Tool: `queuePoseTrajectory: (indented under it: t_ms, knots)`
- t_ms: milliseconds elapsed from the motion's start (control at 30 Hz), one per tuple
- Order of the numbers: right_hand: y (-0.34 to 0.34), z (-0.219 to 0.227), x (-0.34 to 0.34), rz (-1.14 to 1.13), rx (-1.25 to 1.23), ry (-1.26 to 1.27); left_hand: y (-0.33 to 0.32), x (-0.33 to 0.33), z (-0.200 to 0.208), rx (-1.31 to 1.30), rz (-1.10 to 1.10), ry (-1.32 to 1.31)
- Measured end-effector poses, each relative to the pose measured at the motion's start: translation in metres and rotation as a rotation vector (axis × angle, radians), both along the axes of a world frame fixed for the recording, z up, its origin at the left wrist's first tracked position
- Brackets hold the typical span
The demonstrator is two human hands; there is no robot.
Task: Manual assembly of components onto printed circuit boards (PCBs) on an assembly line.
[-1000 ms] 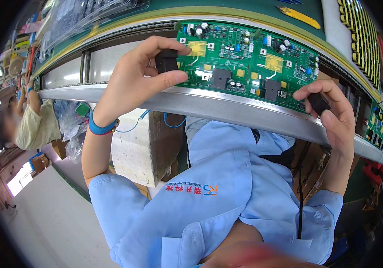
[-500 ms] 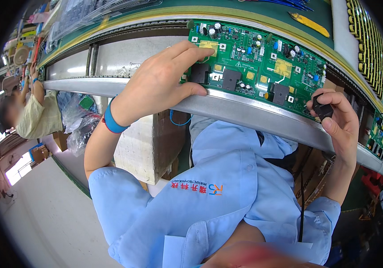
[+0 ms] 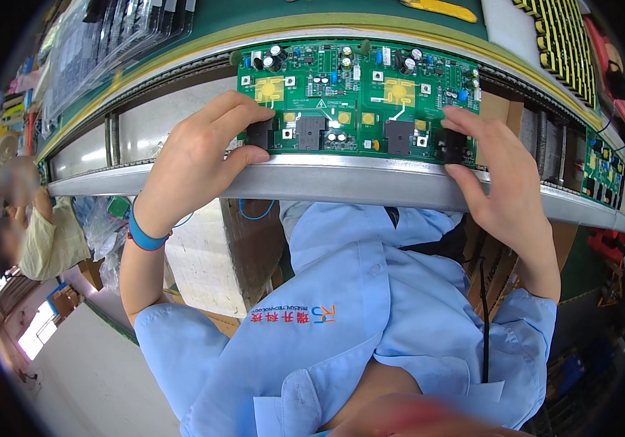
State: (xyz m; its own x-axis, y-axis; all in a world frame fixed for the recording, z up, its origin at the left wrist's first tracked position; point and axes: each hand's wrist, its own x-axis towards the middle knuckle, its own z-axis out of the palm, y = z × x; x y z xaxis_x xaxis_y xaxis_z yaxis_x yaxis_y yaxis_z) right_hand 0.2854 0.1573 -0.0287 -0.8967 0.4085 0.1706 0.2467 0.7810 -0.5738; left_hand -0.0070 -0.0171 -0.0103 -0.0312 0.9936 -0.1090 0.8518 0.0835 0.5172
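While my left hand (image 3: 199, 156) pinches one black relay (image 3: 259, 135) and my right hand (image 3: 498, 182) another (image 3: 449, 146) at the green circuit board's (image 3: 360, 95) near edge, uneven pressure could bend their pins or tip the board off its metal rail (image 3: 341, 182).

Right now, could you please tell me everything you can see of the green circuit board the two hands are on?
The green circuit board is a wide rectangle lying flat at the near edge of the conveyor's metal rail. It carries two yellow square pads, small cylindrical capacitors along the far edge, and a row of black block components along the near edge. The left hand pinches the black block at its near left corner; the right hand pinches the one at its near right corner.
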Motion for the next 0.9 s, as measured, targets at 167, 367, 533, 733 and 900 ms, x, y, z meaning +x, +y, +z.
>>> queuePoseTrajectory:
  t_ms: [167, 367, 533, 733, 900]
  knots:
    - [-0.001, 0.007, -0.002, 0.034, 0.142, -0.091, 0.002, 0.003, -0.002, 0.031, -0.014, 0.001]
    - [0.003, 0.007, 0.001, 0.039, 0.119, -0.132, 0.001, 0.006, 0.002, 0.057, -0.013, -0.022]
    - [0.007, 0.005, 0.002, 0.076, 0.121, -0.117, 0.004, 0.008, 0.000, 0.042, 0.019, -0.044]
    - [0.011, 0.001, 0.005, 0.108, 0.170, -0.109, 0.006, 0.010, -0.004, 0.058, 0.019, -0.047]
    - [0.030, 0.007, 0.004, 0.209, 0.316, -0.040, 0.004, 0.010, -0.005, 0.057, 0.048, -0.060]
